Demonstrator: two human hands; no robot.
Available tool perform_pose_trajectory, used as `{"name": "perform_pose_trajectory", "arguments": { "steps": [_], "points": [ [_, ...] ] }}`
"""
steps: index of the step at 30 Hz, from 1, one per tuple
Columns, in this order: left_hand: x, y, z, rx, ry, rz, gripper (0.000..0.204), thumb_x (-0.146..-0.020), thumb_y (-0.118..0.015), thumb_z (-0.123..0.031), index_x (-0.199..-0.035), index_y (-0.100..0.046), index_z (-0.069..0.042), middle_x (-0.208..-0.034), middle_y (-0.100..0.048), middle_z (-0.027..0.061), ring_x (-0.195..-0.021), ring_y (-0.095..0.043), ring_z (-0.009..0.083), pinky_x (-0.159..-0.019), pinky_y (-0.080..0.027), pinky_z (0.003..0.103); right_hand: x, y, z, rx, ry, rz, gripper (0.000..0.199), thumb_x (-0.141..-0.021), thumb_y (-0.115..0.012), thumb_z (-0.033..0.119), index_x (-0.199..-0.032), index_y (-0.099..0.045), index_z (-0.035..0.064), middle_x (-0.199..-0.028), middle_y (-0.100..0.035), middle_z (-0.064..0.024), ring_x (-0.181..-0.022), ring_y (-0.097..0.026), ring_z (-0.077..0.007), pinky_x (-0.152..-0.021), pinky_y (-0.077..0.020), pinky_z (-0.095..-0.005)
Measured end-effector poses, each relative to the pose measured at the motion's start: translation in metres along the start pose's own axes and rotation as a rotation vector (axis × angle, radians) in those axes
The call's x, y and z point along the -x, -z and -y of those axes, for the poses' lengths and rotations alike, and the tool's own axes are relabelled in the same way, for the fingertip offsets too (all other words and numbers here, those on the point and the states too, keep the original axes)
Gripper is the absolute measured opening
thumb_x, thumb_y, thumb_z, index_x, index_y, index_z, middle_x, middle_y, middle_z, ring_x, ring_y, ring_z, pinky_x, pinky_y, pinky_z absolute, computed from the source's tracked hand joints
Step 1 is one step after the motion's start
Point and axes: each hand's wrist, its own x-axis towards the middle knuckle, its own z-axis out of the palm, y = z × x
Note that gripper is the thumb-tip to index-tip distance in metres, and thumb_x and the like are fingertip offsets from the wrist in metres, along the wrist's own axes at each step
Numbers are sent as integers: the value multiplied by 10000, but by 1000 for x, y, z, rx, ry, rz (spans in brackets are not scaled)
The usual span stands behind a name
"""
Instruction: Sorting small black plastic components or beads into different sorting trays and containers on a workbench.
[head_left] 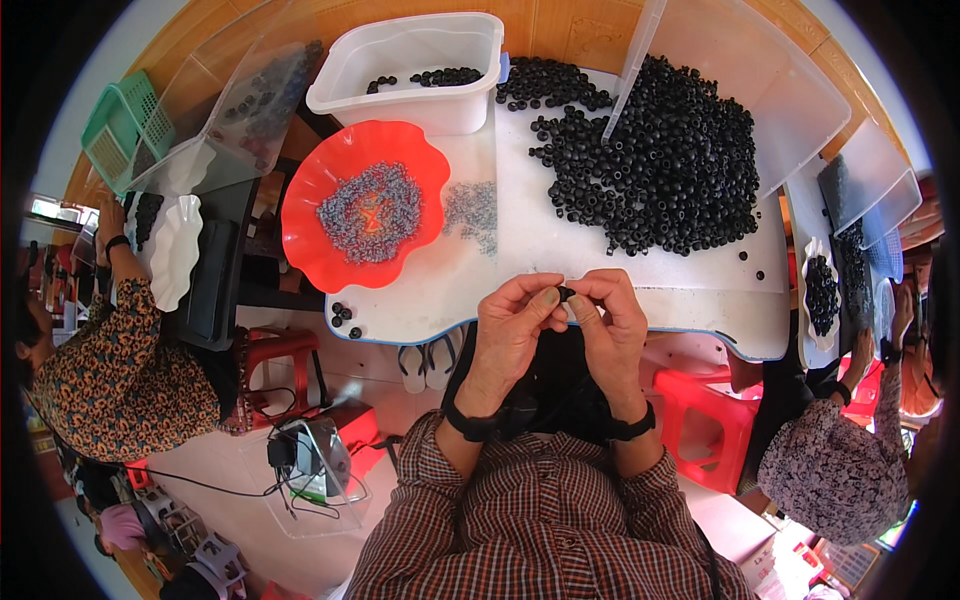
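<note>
My left hand (pixel 508 335) and my right hand (pixel 612 335) meet at the table's near edge, fingertips pinched together on a small black round part (pixel 566 294). It looks like the hollow black pieces in the big pile (pixel 660 160) beyond my right hand; the fingers cover most of it. To the left, a red scalloped bowl (pixel 300 225) holds many tiny greyish pieces (pixel 372 215), too small to tell their kind. More of these tiny pieces (pixel 472 212) lie on the white tabletop (pixel 420 290) beside the bowl.
A white tub (pixel 400 105) with some black pieces stands behind the bowl. A clear plastic bin (pixel 760 80) lies tipped by the pile. Several loose black pieces (pixel 343 318) sit at the left front edge. People work at either side; a red stool (pixel 705 425) stands at right.
</note>
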Motion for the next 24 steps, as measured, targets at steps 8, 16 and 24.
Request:
{"name": "perform_pose_trajectory", "arguments": {
  "steps": [8,16,24],
  "points": [
    [6,-8,-10,-154,28,-117,212,-939,-617,-53,-1125,-651,43,-938,-691,112,-757,-679,155,-724,-589,272,-3,-2,15,241,142,62,115,-856,-629,-59,-960,-637,-10,-956,-557,-95,-745,-602,-186,-633,-512,-288],
    [6,-9,-10,-203,55,-123,249,-906,-669,-58,-1115,-645,74,-933,-690,122,-772,-677,154,-723,-589,260,1,-4,13,300,162,61,103,-845,-634,-58,-939,-624,-17,-927,-560,-116,-720,-601,-232,-620,-506,-316],
    [4,-2,-8,-115,71,-45,249,-942,-620,-84,-1148,-639,56,-958,-694,132,-772,-681,166,-718,-593,278,2,-2,16,213,84,72,182,-864,-620,-61,-1037,-639,-9,-958,-570,-108,-773,-605,-199,-659,-507,-284]
  ]
}}
